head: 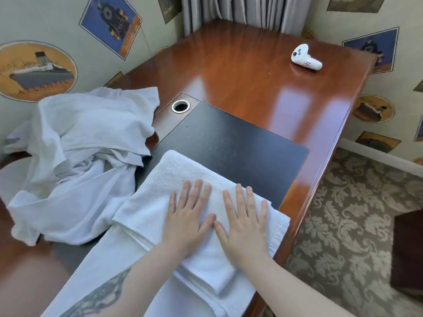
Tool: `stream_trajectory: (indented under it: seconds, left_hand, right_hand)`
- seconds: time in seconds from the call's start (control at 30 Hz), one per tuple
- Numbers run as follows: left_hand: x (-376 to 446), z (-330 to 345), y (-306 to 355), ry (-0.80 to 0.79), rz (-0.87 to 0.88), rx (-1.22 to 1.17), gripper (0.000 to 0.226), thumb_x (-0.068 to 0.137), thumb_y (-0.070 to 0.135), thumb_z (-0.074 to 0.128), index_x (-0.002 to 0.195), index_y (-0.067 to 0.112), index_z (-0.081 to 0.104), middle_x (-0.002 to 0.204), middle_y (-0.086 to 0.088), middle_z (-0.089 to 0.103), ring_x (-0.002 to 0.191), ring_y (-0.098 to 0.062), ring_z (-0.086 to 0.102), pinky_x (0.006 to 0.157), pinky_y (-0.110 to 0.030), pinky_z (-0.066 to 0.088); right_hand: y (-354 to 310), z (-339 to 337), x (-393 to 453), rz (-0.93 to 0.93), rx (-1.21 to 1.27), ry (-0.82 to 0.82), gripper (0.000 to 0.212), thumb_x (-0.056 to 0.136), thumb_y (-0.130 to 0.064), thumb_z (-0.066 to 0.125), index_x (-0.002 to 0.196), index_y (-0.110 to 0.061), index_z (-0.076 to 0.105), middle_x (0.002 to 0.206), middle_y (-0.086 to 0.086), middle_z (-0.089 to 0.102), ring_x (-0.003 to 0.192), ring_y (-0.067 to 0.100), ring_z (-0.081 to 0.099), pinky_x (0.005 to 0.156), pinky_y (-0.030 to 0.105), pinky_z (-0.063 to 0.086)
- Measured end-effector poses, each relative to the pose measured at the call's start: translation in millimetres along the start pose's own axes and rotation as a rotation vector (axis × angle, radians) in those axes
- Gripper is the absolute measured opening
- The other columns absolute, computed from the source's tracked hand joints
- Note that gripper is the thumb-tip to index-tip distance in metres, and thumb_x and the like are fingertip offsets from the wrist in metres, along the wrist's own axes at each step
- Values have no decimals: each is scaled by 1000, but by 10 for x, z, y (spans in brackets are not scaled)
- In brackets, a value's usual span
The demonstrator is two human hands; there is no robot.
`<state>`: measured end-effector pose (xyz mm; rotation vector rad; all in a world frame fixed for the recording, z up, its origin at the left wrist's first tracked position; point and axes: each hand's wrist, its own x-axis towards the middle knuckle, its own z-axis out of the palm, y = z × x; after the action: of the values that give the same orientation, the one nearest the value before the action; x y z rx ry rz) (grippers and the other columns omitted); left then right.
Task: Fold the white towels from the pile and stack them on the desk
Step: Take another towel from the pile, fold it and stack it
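The towel (160,191) lies folded on the dark mat (240,143) at the desk's (251,72) near edge; soft, light and limp, I'd judge, best lifted from underneath at both ends; its long axis runs from far-left to near-right. The left hand (185,213) and right hand (245,218) press flat on it, fingers spread; the pile (87,145) sits just left.

We see a folded white towel (160,191) lying flat at the counter's (263,72) near edge, atop another spread towel (109,266); the crumpled pile (82,143) sits at its 10 o'clock.
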<state>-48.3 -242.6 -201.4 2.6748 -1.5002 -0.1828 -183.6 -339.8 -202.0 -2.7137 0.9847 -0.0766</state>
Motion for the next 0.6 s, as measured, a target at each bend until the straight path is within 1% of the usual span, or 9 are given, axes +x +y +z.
stream_trajectory:
  seconds: [0.13, 0.23, 0.33, 0.47, 0.6]
  left_hand:
    - [68, 8, -5, -4, -14, -14, 69, 93, 57, 17, 155, 35, -3, 162, 13, -12, 149, -13, -17, 120, -43, -7]
    - [289, 24, 66, -17, -47, -10, 70, 91, 58, 11, 154, 36, -11, 161, 14, -19, 147, -13, -24, 120, -45, -8]
    - [593, 46, 171, -12, -68, -8, 70, 90, 59, 8, 152, 37, -16, 160, 13, -21, 146, -14, -25, 119, -46, -12]
    - [947, 81, 295, 13, -74, -7, 70, 91, 58, 10, 153, 35, -13, 162, 11, -17, 147, -16, -23, 116, -44, -17]
    - [1377, 69, 424, 18, -50, -25, 71, 90, 57, 12, 154, 34, -9, 163, 10, -12, 148, -17, -21, 117, -47, -14]
  right_hand:
    - [86, 29, 95, -33, -5, 6, 69, 95, -60, 25, 156, -26, 22, 164, 2, 12, 151, 26, 7, 118, 53, 2]
    - [223, -6, 312, -52, -33, -16, 70, 95, -61, 20, 157, -28, 16, 165, -1, 6, 152, 23, 0, 120, 49, -5]
    - [430, -50, 604, -73, -65, -25, 70, 95, -63, 14, 157, -31, 7, 165, -2, -1, 152, 21, -7, 119, 48, -11]
    - [643, -94, 910, -72, -93, -25, 70, 95, -62, 13, 157, -31, 5, 165, -3, -4, 152, 21, -9, 120, 49, -9]
    - [855, -170, 1216, -41, -117, -28, 69, 95, -61, 10, 157, -32, 4, 165, -3, -4, 151, 20, -9, 119, 49, -9]
